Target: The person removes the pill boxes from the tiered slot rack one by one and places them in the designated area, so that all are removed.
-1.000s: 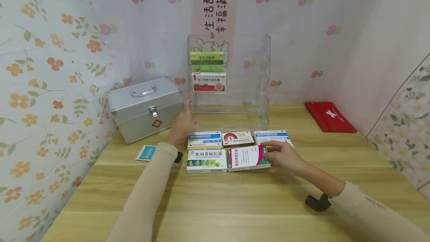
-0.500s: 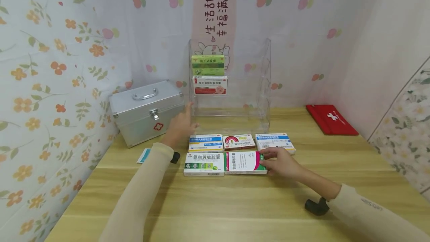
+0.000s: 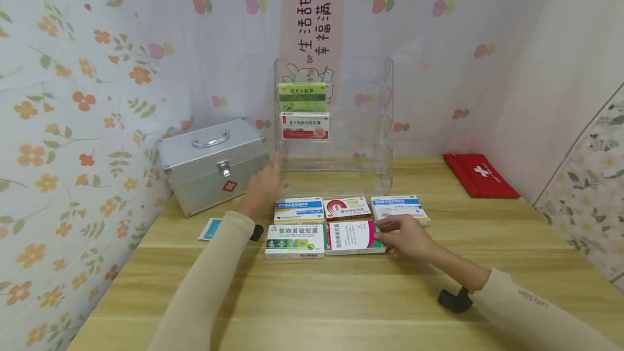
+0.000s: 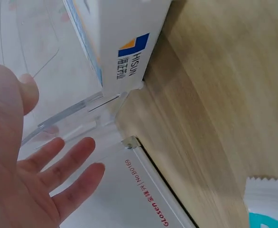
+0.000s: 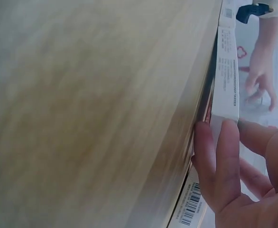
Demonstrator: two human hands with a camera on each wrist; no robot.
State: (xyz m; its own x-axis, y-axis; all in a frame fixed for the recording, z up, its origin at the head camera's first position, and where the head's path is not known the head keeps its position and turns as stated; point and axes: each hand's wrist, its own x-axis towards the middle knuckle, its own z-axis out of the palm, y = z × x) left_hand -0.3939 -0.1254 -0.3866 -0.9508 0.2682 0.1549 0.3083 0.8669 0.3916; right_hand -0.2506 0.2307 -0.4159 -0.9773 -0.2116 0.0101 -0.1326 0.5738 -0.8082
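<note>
My right hand point(image 3: 407, 237) pinches the right end of a white, pink and green medicine box point(image 3: 350, 236), thumb on one side and fingers at its end. That box lies flat, end to end with a white and green medicine box point(image 3: 294, 240). My left hand point(image 3: 265, 183) holds nothing; its fingers reach toward the lower left side of a clear tiered rack point(image 3: 336, 166). In the left wrist view the fingers point(image 4: 77, 161) are spread in front of the silver case point(image 4: 129, 190), near the end of a blue and white medicine box point(image 4: 125, 47).
Behind the front pair lie a blue and white box point(image 3: 298, 210), a red-ringed box point(image 3: 347, 208) and another blue box point(image 3: 400, 209). The rack holds a green box point(image 3: 302, 97) and a red and white box point(image 3: 305, 126). A red pouch point(image 3: 480, 175) lies far right.
The pink and green box and the white and green box beside it have shifted slightly left, with my right hand still at the end. My left hand stays by the rack.
</note>
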